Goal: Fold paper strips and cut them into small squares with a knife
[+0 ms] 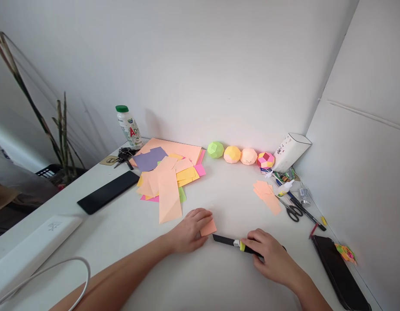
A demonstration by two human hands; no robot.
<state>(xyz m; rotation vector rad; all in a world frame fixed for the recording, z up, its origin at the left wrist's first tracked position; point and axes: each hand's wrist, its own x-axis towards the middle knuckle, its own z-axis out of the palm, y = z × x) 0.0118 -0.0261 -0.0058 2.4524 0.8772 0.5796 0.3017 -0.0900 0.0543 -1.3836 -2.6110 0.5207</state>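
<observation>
My left hand (189,231) rests on the white table (225,276) with its fingers curled over a small folded peach paper piece (208,227). My right hand (271,256) grips a black utility knife with a yellow band (232,242), lying flat on the table; its dark tip points left and nearly touches the peach piece. Behind my left hand lies a heap of coloured paper sheets (169,179), peach, yellow, pink, purple and green. A small stack of peach paper pieces (267,195) lies further right.
Several paper balls (240,155) line the back wall beside a tilted white box (289,152). Scissors (293,211), pens and a glue bottle lie at right, a dark phone (340,272) near the right edge. A black phone (108,191), keys, a bottle (129,126) and a white device (27,250) sit at left.
</observation>
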